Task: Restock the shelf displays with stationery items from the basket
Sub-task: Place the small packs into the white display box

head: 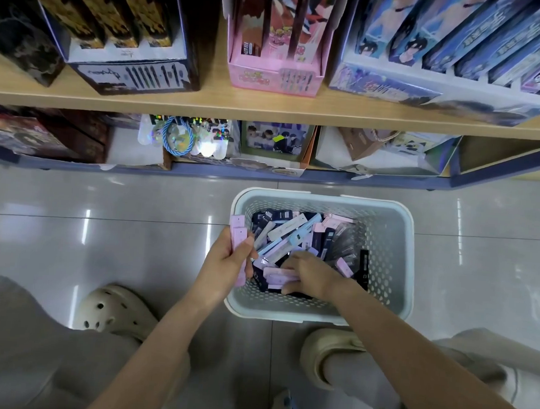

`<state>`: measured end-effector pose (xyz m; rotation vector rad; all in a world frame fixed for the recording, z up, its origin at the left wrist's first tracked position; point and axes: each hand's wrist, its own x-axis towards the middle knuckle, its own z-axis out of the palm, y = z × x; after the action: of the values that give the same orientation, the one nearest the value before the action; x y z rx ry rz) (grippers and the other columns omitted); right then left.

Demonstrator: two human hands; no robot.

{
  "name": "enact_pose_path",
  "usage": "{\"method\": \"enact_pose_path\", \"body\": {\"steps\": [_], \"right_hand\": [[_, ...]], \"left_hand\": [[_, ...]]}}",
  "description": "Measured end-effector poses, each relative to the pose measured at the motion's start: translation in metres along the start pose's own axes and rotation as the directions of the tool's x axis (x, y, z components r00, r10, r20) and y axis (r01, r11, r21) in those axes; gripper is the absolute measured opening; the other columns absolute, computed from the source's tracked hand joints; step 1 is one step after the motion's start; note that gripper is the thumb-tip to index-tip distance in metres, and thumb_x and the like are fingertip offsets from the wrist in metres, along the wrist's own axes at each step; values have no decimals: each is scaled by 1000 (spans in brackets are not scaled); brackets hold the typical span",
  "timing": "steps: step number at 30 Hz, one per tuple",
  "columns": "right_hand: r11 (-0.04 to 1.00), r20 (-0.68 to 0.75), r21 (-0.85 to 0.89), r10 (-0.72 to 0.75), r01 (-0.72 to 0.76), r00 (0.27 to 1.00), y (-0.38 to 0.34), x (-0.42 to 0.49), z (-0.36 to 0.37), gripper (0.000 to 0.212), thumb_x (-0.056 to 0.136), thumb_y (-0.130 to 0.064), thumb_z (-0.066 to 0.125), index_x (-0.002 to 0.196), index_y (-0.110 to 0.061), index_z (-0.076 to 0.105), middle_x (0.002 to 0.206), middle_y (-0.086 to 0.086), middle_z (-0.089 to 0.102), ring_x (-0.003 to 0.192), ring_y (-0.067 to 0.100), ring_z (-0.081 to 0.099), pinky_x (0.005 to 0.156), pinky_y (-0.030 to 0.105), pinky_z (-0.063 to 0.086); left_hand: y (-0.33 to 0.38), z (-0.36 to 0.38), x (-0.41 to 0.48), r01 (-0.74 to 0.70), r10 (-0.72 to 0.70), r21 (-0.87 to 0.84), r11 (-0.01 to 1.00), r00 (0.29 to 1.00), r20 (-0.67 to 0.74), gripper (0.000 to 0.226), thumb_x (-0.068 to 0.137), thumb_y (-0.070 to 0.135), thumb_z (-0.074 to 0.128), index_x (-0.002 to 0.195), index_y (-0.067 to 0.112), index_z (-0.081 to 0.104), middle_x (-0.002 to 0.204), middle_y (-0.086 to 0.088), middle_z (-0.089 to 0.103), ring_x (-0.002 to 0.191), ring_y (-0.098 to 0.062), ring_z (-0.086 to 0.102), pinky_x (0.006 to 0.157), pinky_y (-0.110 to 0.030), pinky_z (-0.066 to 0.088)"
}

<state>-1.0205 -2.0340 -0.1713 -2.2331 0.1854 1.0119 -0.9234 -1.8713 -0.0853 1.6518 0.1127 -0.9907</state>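
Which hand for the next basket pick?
The right hand: its fingers curl round a lilac flat pack inside the pale-blue perforated plastic basket; the left hand is full, gripping pink flat packs.

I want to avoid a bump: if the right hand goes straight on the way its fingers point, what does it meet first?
The right hand would probably first meet the pale lilac packs in the basket, at its fingertips; beyond them is the left hand holding pink packs.
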Motion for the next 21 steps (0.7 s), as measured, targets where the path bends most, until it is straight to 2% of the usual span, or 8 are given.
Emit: {"method": "enact_pose_path", "body": {"steps": [2, 6, 10, 12, 14, 16, 18, 21], "right_hand": [[998, 39, -55, -11, 13, 999, -3, 1, 0, 46, 88, -36, 63, 125, -8, 58, 111, 15, 56, 107, 30, 51, 86, 31, 35], [996, 37, -93, 14, -10, 999, -7, -5, 5, 43, 99, -33, 46, 128, -2, 51, 124, 17, 50, 115, 28, 44, 94, 31, 30], [991, -26, 101, 89, -86, 996, -10, -19, 1, 37, 102, -24, 39, 128, 1, 45, 127, 19, 50, 117, 32, 48, 90, 32, 38], [955, -88, 276, 138, -109, 987, -17, -29, -7, 40, 103, -21, 36, 136, 1, 38, 133, 19, 50, 111, 23, 53, 83, 26, 38], [897, -168, 431, 184, -96, 968, -28, -39, -15, 40, 103, -25, 36, 134, 0, 37, 122, 16, 59, 90, 14, 55, 78, 23, 38], [856, -260, 515, 204, -43, 944, -41, -47, -21, 36, 102, -28, 37, 122, 0, 43, 102, 13, 63, 75, 11, 55, 74, 27, 41], [847, -325, 531, 196, 7, 925, -54, -49, -22, 29, 101, -28, 38, 110, -2, 45, 91, 8, 60, 71, 12, 55, 71, 29, 45], [862, -368, 505, 180, 33, 912, -71, -45, -18, 17, 102, -20, 38, 104, -4, 42, 82, 0, 46, 66, 13, 45, 67, 31, 40]], "left_hand": [[1, 1, -1, -5, 5, 11, 1000, 1000, 4, 14, 99, 8, 43, 87, 15, 46, 68, -3, 53, 43, -8, 46, 48, -25, 39], [1, 1, -3, -16, 17, 46, 999, 1000, -19, 17, 98, 8, 46, 83, 15, 46, 58, 0, 50, 42, -8, 42, 49, -23, 39], [-2, 4, -6, -17, 22, 66, 998, 997, -79, 19, 95, 13, 54, 78, 16, 46, 46, 3, 45, 38, -8, 37, 42, -20, 36], [-5, 9, -9, -14, 21, 85, 996, 996, -90, 19, 96, 18, 53, 79, 12, 46, 47, -1, 45, 38, -10, 40, 41, -20, 37], [-7, 17, -10, 12, -6, 57, 998, 995, -100, 16, 98, 17, 49, 85, 8, 48, 57, -4, 56, 44, -9, 54, 47, -17, 46], [-8, 27, -10, 78, -88, -123, 989, 993, -76, 8, 98, 13, 48, 93, 9, 51, 78, -7, 66, 67, -12, 67, 61, -18, 54], [-7, 34, -9, 133, -148, -276, 952, 988, -34, 7, 98, 13, 48, 99, 12, 55, 93, -4, 70, 87, -17, 68, 71, -23, 56], [-4, 41, -8, 185, -198, -347, 919, 980, -2, 16, 100, 17, 45, 106, 16, 60, 95, -4, 70, 83, -16, 65, 66, -25, 55]]}}
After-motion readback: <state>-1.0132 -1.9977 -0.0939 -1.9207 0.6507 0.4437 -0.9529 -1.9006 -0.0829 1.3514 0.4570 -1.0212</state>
